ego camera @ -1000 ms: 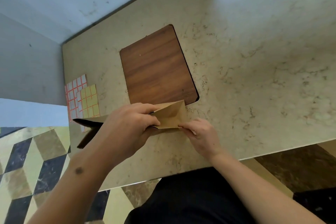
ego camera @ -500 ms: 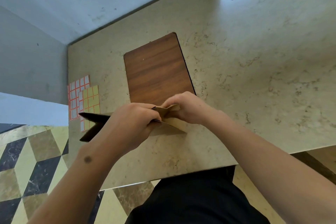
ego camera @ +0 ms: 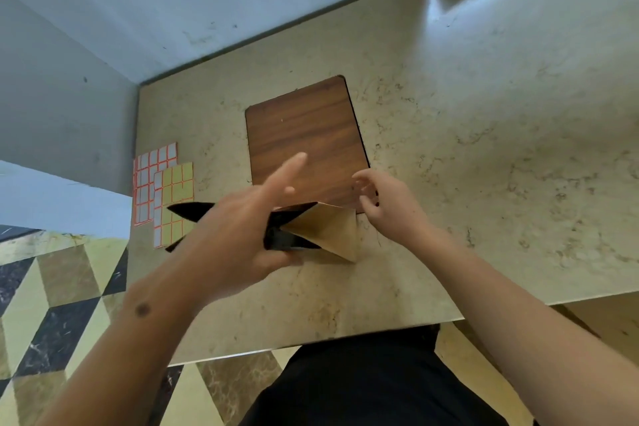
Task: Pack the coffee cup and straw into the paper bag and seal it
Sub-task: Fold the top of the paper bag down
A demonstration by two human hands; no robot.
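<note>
Your left hand (ego camera: 238, 235) reaches in from the lower left on a bare forearm, blurred, with the index finger stretched straight out and up, the thumb tucked low at the near side, and the other fingers curled loosely underneath; whether they grip anything you cannot tell. Your right hand (ego camera: 390, 207) comes in from the lower right, also on a bare forearm, its fingers spread and gently curled with open space between them, closed on nothing. The two hands sit near each other but do not touch.
</note>
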